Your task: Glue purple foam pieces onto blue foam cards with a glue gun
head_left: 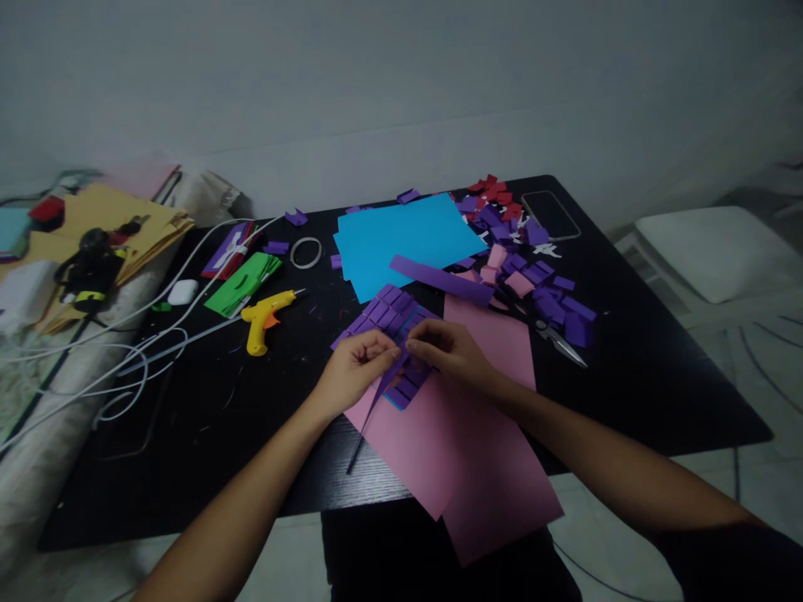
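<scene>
My left hand [359, 368] pinches a narrow purple paper strip [380, 388] between thumb and fingers; its tail hangs down toward the table's front edge. Close beside it, my right hand [457, 358] is closed in a pinch at the strip's upper end. Below both hands lies a panel of purple paper pieces [384, 308] in rows, with blue paper showing at its edges. My hands cover part of this panel. Pink paper sheets [480, 477] lie under it and reach over the front edge. Another purple strip [442, 280] rests just behind my right hand.
Blue sheets [407, 238] lie at the back of the black table [640, 368]. Folded purple pieces [552, 305] and scissors [558, 339] are at right, near a phone [552, 215]. A yellow glue gun [258, 322], green paper bundle [244, 283] and white cables [147, 355] lie left.
</scene>
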The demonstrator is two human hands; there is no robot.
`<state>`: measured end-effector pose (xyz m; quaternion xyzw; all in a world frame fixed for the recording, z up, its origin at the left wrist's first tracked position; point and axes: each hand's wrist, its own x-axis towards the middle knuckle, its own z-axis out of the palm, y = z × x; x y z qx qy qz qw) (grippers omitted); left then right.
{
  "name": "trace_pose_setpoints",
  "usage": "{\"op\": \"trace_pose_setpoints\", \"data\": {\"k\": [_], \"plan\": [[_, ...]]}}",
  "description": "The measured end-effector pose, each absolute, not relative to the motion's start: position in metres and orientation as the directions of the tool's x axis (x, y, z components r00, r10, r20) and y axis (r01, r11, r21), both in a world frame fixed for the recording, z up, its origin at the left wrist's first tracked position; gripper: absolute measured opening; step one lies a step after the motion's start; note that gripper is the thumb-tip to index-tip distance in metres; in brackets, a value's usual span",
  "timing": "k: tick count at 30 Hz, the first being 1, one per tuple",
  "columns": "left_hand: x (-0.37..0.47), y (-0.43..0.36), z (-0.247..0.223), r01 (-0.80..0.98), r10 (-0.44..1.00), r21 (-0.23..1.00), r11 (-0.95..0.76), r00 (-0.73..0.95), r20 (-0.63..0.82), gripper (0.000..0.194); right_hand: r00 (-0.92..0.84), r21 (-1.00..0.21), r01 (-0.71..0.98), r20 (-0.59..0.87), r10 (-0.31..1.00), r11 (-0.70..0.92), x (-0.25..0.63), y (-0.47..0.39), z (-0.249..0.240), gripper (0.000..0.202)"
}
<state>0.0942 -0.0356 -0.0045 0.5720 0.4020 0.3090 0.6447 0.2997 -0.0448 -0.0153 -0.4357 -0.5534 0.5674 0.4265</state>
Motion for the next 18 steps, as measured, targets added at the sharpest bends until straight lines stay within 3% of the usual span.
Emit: {"op": "trace_pose_setpoints", "data": {"k": [9,18], "plan": [[0.0940,-0.0346,-0.0037,0.074,0.809,0.970,0.231,0.539,-0.234,0.033,-0.208,-1.000,0.018,-0.003,0.978,0.000,0.3018,-0.0431,-0.0158,0.026],[0.0881,-0.0324,-0.0016,0.127,0.765,0.949,0.288,0.566,-0.307,0.028,-0.159,-0.996,-0.029,-0.077,0.984,-0.082,0.3067,-0.0385,-0.0183,0.029]]}}
